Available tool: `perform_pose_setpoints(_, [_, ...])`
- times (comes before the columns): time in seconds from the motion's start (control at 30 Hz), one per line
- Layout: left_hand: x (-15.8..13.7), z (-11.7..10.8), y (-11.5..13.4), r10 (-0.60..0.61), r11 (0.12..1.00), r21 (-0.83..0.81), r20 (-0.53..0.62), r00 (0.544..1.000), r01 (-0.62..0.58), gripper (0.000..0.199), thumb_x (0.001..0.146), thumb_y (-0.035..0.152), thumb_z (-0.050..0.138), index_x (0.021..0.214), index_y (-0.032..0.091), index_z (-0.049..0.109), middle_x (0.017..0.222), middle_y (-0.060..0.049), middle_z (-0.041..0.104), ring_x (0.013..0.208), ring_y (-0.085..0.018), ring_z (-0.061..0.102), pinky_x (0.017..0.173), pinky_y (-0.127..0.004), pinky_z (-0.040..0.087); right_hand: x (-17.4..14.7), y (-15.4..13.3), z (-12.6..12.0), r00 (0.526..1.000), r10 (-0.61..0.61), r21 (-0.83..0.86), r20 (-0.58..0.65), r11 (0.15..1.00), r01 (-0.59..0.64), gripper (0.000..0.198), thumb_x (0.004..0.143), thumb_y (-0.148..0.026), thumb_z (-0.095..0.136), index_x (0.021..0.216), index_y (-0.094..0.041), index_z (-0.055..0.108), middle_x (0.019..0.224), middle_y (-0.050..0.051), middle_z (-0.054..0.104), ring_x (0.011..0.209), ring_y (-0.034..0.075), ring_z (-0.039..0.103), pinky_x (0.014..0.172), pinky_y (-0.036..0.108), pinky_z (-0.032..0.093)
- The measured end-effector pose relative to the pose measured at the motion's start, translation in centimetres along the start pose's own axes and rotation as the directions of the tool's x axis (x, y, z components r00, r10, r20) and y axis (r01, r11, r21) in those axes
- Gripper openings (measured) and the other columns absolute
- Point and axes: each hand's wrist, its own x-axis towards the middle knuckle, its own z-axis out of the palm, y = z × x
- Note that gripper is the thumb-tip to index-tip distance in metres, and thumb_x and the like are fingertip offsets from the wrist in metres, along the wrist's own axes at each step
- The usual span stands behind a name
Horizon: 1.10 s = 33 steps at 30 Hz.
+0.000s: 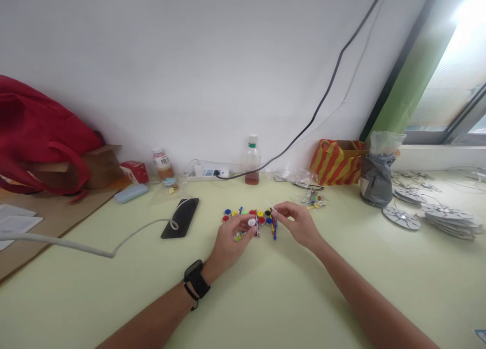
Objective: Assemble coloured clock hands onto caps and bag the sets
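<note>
My left hand (231, 236) is closed, thumb and finger pinching a small white round plastic piece (251, 222). A thin upright strip with red on it (257, 222) stands just beside that piece; whether the hand holds it too I cannot tell. My right hand (299, 223) pinches a small whitish piece (273, 210) at its fingertips. Below those fingertips are blue and red plastic arrows (275, 231). Small coloured discs, among them a blue disc (228, 212), a red disc (225, 218) and a black disc (268, 213), lie around and behind both hands, which partly hide them.
A black phone (180, 218) with a cable lies left of the hands. Behind stand a bottle (252, 162) and a power strip (208, 173). To the right are small bagged parts (314, 200), a striped bag (334, 162), a grey bag (375, 179) and stacked flat discs (450, 217).
</note>
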Motion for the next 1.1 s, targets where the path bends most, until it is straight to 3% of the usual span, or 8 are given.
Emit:
perform_pose_setpoints(0.2, [-0.1,0.1,0.3,-0.012,0.998,-0.056,0.01,1.0,0.013,0.028,0.092,0.031,0.07,0.118,0.02,0.068,0.108,-0.008,0.073,0.09,-0.02,0.072,0.086,-0.036,0.063,-1.1,-2.5,1.2,0.973,-0.05,0.167,0.223,0.986,0.012,0.032,0.102,-0.045,0.048,0.115,-0.025,0.07,0.098,0.006,0.068,0.085,0.019,0.063,0.071,0.031,0.052])
perform_pose_setpoints(0.37, [-0.2,0.0,0.3,0.003,0.997,-0.075,0.033,0.999,-0.001,0.031,0.093,0.032,0.069,0.122,0.022,0.068,0.115,-0.009,0.072,0.094,-0.02,0.072,0.087,-0.036,0.062,-1.9,-3.4,2.1,0.941,-0.045,0.214,0.334,0.976,-0.029,0.029,0.103,-0.041,0.048,0.126,-0.026,0.057,0.092,0.003,0.065,0.089,0.019,0.063,0.076,0.031,0.049])
perform_pose_setpoints(0.77, [-0.2,-0.1,0.2,-0.018,0.996,-0.081,0.087,0.996,0.025,0.024,0.094,0.032,0.069,0.115,0.022,0.073,0.113,-0.007,0.074,0.102,-0.022,0.071,0.094,-0.036,0.059,-2.3,-2.9,2.4,0.942,-0.046,0.117,0.332,0.993,0.007,0.014,0.102,-0.031,0.051,0.113,-0.025,0.055,0.097,0.003,0.07,0.085,0.018,0.063,0.067,0.028,0.04])
perform_pose_setpoints(1.0, [-0.2,-0.2,-0.1,0.068,0.997,-0.026,0.086,0.994,-0.066,0.011,0.091,0.028,0.073,0.099,0.023,0.077,0.106,-0.007,0.076,0.105,-0.023,0.069,0.098,-0.038,0.054,-2.1,-3.0,2.3,0.966,-0.032,0.053,0.258,0.998,0.019,0.022,0.094,-0.026,0.06,0.116,-0.024,0.058,0.08,-0.002,0.056,0.07,0.015,0.05,0.065,0.028,0.041])
perform_pose_setpoints(1.1, [-0.2,-0.2,0.0,0.043,0.999,0.019,0.093,0.995,-0.045,0.011,0.09,0.029,0.073,0.098,0.022,0.077,0.1,-0.006,0.076,0.097,-0.022,0.07,0.092,-0.036,0.054,-2.0,-3.2,2.2,0.97,-0.028,0.052,0.241,0.999,0.016,0.024,0.094,-0.027,0.06,0.118,-0.024,0.059,0.079,-0.002,0.053,0.07,0.015,0.049,0.064,0.028,0.041])
